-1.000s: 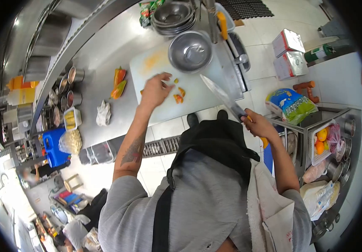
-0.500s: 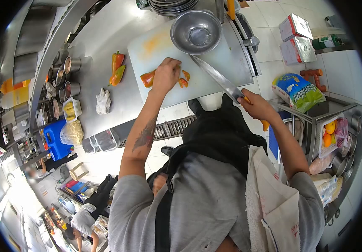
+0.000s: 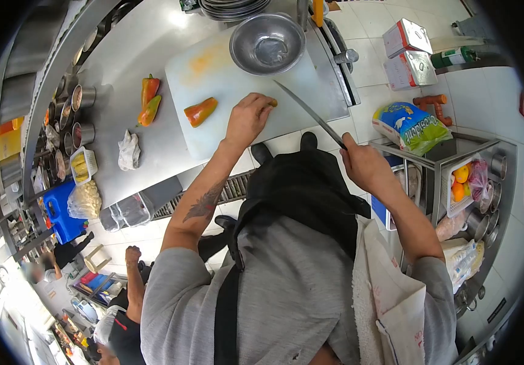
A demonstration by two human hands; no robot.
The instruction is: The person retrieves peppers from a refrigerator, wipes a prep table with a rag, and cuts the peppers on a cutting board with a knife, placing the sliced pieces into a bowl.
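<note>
Left hand (image 3: 250,118): we see fingers curled narrow at a pepper bit (image 3: 273,103), but if they grip it we cannot tell | Right hand (image 3: 362,161): holding the knife (image 3: 314,114), tip near the bowl (image 3: 267,44) | Pepper piece (image 3: 200,112): lies on the board (image 3: 213,79), left of left hand

Arms (image 3: 198,205) extend fwd, L hand (image 3: 248,118) pinching, R hand (image 3: 365,163) clenched.
</note>
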